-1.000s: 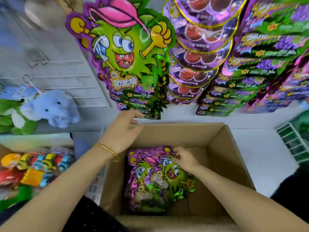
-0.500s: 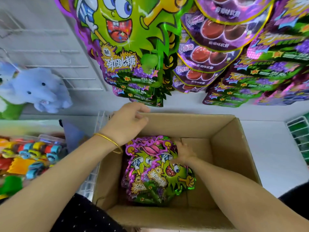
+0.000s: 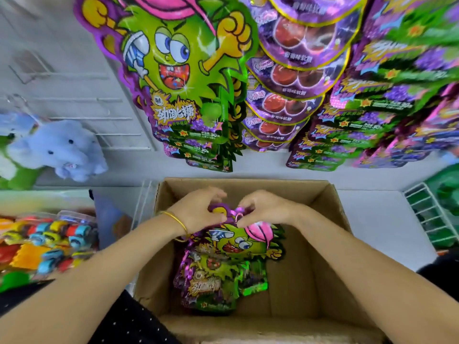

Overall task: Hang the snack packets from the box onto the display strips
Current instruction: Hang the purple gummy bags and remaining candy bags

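Observation:
An open cardboard box point(image 3: 330, 219) stands below the display. Inside it lies a pile of green and purple snack packets point(image 3: 211, 286) with a cartoon face. My left hand point(image 3: 198, 209) and my right hand point(image 3: 263, 207) meet over the box, both pinching the top edge of one packet point(image 3: 241, 242), which is lifted above the pile. Above hang the filled display strips: green cartoon packets point(image 3: 178, 78), purple round packets point(image 3: 293, 78) and more green and purple packets point(image 3: 397, 95).
A blue plush elephant point(image 3: 57, 150) hangs on wire hooks at the left. Packs of colourful toy cars point(image 3: 47, 242) lie at lower left. A white wire basket with green items point(image 3: 437, 207) sits at right. A white shelf surface point(image 3: 377, 219) surrounds the box.
My left hand came down from the box's far rim into the box. Both hands now pinch one packet's top, and the packet has risen off the pile.

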The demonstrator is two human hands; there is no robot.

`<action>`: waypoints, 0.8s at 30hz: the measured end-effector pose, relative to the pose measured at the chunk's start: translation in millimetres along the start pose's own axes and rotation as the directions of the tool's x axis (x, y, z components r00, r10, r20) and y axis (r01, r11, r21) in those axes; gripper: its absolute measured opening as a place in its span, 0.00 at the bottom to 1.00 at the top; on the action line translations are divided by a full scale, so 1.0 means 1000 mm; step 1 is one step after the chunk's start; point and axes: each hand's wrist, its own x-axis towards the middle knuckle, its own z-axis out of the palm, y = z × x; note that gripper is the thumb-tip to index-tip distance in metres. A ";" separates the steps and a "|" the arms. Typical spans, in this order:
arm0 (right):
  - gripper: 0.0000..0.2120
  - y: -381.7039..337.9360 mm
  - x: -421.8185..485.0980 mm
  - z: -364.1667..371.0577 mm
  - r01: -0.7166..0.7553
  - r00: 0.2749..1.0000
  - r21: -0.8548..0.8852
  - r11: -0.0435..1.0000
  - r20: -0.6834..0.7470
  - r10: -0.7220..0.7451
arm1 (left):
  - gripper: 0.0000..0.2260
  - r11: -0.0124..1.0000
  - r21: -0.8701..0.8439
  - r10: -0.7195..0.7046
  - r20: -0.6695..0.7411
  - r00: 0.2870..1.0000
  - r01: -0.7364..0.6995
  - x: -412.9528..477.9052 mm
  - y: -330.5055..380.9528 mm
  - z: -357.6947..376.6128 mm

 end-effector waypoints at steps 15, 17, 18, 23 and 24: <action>0.08 -0.109 -0.078 -0.069 0.257 0.793 -0.050 0.965 -0.559 -0.240 | 0.03 0.893 -0.398 -0.016 -0.499 0.867 -0.213 -0.044 0.049 -0.080; 0.09 -0.132 -0.081 -0.075 0.269 0.737 -0.188 0.945 -0.591 -0.327 | 0.07 0.886 -0.382 0.003 -0.562 0.827 -0.263 -0.050 0.059 -0.100; 0.06 -0.144 -0.083 -0.078 0.285 0.718 -0.237 0.929 -0.589 -0.371 | 0.08 0.895 -0.326 0.035 -0.629 0.776 -0.305 -0.051 0.065 -0.113; 0.10 -0.205 -0.079 -0.088 0.268 0.651 -0.522 0.809 -0.522 -0.552 | 0.11 0.901 -0.059 0.140 -0.899 0.416 -0.430 -0.055 0.110 -0.193; 0.11 -0.216 -0.075 -0.090 0.248 0.635 -0.570 0.783 -0.515 -0.576 | 0.13 0.900 -0.043 0.140 -0.914 0.380 -0.434 -0.052 0.116 -0.208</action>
